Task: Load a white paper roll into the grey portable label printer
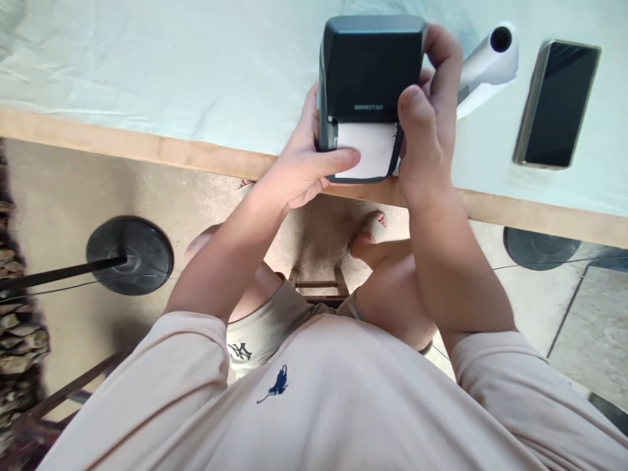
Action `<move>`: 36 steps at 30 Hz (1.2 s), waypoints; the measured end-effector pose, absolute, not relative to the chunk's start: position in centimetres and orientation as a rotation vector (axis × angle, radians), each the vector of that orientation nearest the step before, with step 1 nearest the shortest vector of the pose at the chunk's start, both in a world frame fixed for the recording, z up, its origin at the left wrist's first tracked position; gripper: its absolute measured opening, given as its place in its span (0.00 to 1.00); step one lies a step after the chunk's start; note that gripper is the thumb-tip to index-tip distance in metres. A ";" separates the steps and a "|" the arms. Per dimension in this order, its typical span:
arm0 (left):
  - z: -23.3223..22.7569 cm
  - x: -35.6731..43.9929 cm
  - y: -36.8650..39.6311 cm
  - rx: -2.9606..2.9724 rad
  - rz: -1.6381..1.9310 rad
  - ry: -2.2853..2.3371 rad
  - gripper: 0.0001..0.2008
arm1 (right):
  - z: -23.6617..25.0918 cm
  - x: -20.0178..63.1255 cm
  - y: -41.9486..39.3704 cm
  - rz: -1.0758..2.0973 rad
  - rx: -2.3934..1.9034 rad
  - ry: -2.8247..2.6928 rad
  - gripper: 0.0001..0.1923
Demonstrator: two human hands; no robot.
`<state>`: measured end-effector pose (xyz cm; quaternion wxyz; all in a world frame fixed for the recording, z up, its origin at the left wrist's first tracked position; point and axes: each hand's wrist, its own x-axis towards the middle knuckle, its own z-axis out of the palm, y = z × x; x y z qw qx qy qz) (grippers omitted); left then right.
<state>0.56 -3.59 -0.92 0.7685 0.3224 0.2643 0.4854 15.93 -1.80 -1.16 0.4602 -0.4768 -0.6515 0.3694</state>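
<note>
A dark grey label printer [371, 69] is held over the near edge of the table [147, 78], which is covered in a pale cloth. My left hand [304, 167] grips its left side, thumb lying across the white paper [369, 147] that sticks out of the front slot. My right hand [429, 124] clasps the printer's right side, fingers curled over the top corner and thumb by the paper's right edge.
A white paper roll [488, 62] lies just right of the printer. A black phone [557, 101] lies face up further right. The table's wooden edge [147, 147] runs across. Below are my knees, a stool [318, 288] and two round black bases [130, 255].
</note>
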 end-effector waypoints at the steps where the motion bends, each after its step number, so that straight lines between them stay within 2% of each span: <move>1: -1.0 0.5 -3.5 0.704 1.036 0.581 0.35 | -1.2 15.8 -1.7 0.952 -1.119 -1.529 0.28; 4: -1.3 0.3 -3.3 0.735 1.021 0.612 0.42 | -1.2 15.6 -1.6 1.045 -1.077 -1.420 0.28; 6: -1.5 0.3 -3.3 0.766 1.023 0.581 0.44 | -1.0 15.4 -1.7 1.095 -1.075 -1.407 0.28; 8: -1.7 0.4 -3.4 0.777 1.027 0.514 0.38 | -0.7 15.3 -1.9 1.140 -1.058 -1.386 0.28; 11: -1.9 0.7 -3.4 0.775 1.039 0.451 0.21 | -0.4 15.1 -2.2 1.232 -1.006 -1.353 0.29; 15: -1.9 1.1 -3.4 0.789 1.113 0.497 0.18 | -0.2 14.9 -2.3 1.370 -0.907 -1.236 0.26; 19: -0.8 1.4 -3.7 0.762 1.096 0.586 0.13 | -0.5 14.9 -2.3 1.377 -0.895 -1.218 0.29; 24: 1.0 2.0 -4.4 0.691 1.118 0.754 0.19 | -0.6 15.1 -2.2 1.322 -1.020 -1.369 0.32; 27: 0.8 1.9 -4.1 0.644 1.064 0.651 0.15 | -0.8 15.0 -2.0 1.254 -1.027 -1.351 0.28; 28: 0.5 1.8 -3.9 0.630 1.034 0.610 0.17 | -0.8 15.0 -2.0 1.225 -1.029 -1.337 0.25; 30: -0.1 1.6 -3.4 0.598 0.991 0.595 0.28 | -0.7 15.1 -1.9 1.155 -1.015 -1.322 0.19; 32: -0.6 1.4 -3.0 0.563 1.003 0.652 0.31 | -0.4 15.3 -2.0 1.110 -0.963 -1.351 0.18; 34: -0.8 1.2 -2.7 0.546 1.010 0.705 0.30 | 0.0 15.6 -2.1 1.107 -0.893 -1.451 0.23; 36: -0.8 0.9 -2.6 0.549 0.980 0.722 0.28 | 0.4 16.0 -2.3 1.121 -1.014 -1.603 0.31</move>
